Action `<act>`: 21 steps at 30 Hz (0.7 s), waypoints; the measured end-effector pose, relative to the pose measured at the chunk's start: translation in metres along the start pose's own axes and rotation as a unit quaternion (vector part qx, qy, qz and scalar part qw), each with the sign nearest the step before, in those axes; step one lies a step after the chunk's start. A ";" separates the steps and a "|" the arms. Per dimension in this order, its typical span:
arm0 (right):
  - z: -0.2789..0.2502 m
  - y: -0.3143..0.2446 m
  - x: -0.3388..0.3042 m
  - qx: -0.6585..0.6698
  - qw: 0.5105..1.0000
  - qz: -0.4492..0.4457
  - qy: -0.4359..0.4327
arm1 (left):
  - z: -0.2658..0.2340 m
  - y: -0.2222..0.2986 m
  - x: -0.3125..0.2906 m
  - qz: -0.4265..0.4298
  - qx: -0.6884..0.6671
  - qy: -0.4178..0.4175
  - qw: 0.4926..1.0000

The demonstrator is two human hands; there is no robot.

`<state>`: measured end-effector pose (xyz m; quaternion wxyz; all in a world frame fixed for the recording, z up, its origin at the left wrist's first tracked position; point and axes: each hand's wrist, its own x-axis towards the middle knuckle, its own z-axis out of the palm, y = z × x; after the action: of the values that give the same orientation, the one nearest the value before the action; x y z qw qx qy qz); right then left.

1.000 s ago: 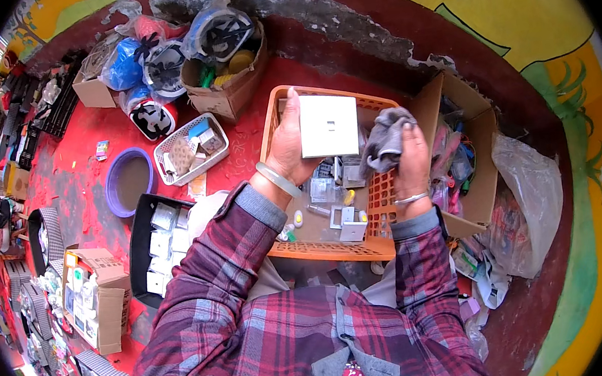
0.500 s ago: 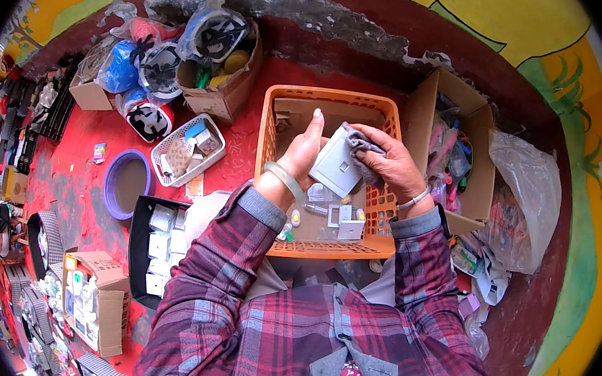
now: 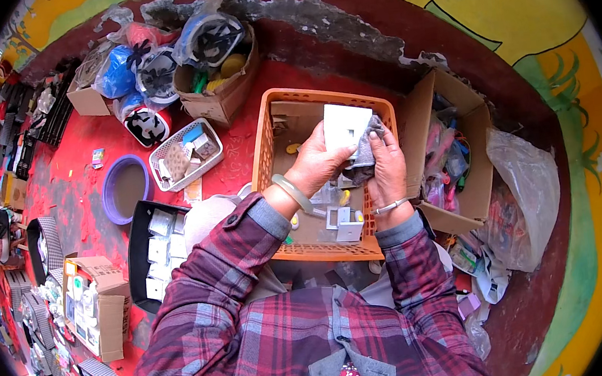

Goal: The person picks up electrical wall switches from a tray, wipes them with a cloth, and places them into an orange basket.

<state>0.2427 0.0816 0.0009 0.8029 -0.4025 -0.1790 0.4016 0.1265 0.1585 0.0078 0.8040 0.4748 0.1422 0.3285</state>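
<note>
A white square wall socket plate (image 3: 345, 122) with a small opening is tilted up above the orange plastic basket (image 3: 263, 155). My left hand (image 3: 315, 163) grips the plate by its lower left side, thumb across its face. A crumpled grey cloth (image 3: 364, 154) is bunched in my right hand (image 3: 388, 165), its fingers closed around it, against the plate's right edge. Beneath my hands, several small white fittings (image 3: 349, 228) and yellow-and-white pieces lie on the cardboard lining the basket.
Right of the basket stands an open cardboard box (image 3: 455, 211) of packaged goods, with a clear plastic bag (image 3: 526, 195) beside it. On the left are a white basket (image 3: 191, 173), a purple basin (image 3: 127, 189) and a black tray (image 3: 153, 289) of white boxed items. Bagged helmets (image 3: 211, 41) stand behind.
The plate has turned more upright and moved slightly up and right. My left thumb now lies across it, and the cloth has shifted to its lower right edge.
</note>
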 end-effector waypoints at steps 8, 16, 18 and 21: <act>0.008 -0.031 0.000 -0.074 0.994 -0.079 -0.023 | -0.005 0.012 -0.004 -0.055 0.159 -0.086 0.982; 0.018 -0.037 -0.008 -0.546 0.752 -0.323 -0.180 | -0.005 0.009 -0.008 -0.066 0.391 -0.140 0.907; 0.015 -0.034 -0.005 -0.526 0.771 -0.321 -0.163 | 0.003 0.025 -0.010 -0.113 0.380 -0.132 0.909; 0.008 -0.038 0.001 -0.434 0.846 -0.275 -0.142 | -0.003 0.016 -0.011 -0.061 0.237 -0.139 0.960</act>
<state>0.2570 0.0731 0.0357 0.5897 -0.5830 -0.5501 0.0987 0.1109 0.1582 0.0190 0.6988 0.6831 0.1319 0.1662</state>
